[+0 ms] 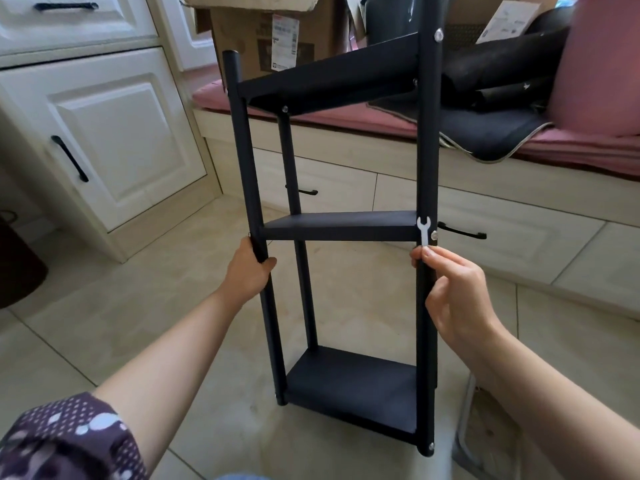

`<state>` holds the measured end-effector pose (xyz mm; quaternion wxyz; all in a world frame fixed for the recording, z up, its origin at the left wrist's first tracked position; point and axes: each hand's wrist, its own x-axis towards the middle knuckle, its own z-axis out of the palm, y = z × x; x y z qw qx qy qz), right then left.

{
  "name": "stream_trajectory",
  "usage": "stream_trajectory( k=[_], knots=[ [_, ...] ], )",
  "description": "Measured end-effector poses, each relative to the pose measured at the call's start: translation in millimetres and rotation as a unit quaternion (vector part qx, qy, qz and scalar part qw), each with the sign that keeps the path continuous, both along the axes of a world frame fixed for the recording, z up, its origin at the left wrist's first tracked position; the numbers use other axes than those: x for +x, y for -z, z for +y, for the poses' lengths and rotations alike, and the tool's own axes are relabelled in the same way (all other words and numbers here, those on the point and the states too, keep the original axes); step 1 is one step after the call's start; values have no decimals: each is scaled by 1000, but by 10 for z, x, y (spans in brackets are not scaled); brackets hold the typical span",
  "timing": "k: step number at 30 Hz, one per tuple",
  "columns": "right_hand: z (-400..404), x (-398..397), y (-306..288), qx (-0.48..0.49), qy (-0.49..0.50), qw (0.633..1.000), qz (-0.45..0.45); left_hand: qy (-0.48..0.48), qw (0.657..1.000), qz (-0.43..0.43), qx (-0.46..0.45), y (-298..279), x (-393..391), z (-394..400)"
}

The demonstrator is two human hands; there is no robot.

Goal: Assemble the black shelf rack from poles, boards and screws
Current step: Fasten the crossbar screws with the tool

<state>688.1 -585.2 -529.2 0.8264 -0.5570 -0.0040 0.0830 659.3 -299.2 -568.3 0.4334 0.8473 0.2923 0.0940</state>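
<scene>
The black shelf rack stands upright on the tiled floor, with three boards fixed between black poles. My left hand grips the front left pole just below the middle board. My right hand pinches a small white flat wrench against the front right pole, its open jaw pointing up beside a silver screw at the middle board's end. More silver screws show at the top and bottom of the right pole.
White cabinets with black handles stand to the left. A bench with a pink cushion, dark fabric and cardboard boxes runs behind the rack. A dark bin sits at the far left.
</scene>
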Motion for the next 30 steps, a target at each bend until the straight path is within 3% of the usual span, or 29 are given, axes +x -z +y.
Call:
stream_trajectory(
  k=[4, 7, 10, 13, 17, 24, 30],
  knots=[
    [138, -68, -52, -19, -5, 1000, -5, -2, 986, 159, 41, 47, -63, -177],
    [273, -103, -117, -42, -15, 999, -20, -1, 982, 140, 125, 80, -250, -565],
    [393, -150, -167, -47, -36, 998, -28, 163, 985, 50, 12, 123, -450, -1049],
    [525, -270, -170, -74, -64, 995, -34, 322, 939, -13, -123, 108, -576, -1462],
    [627, -402, -182, -99, -95, 990, -39, 266, 925, -165, -215, 17, -631, -1582],
    [514, -377, -274, -180, -166, 964, -108, 271, 919, -124, -257, 163, -740, -1366],
    [392, -357, -211, -203, -174, 954, -133, 202, 922, -142, -298, 163, -789, -1269]
  ],
)
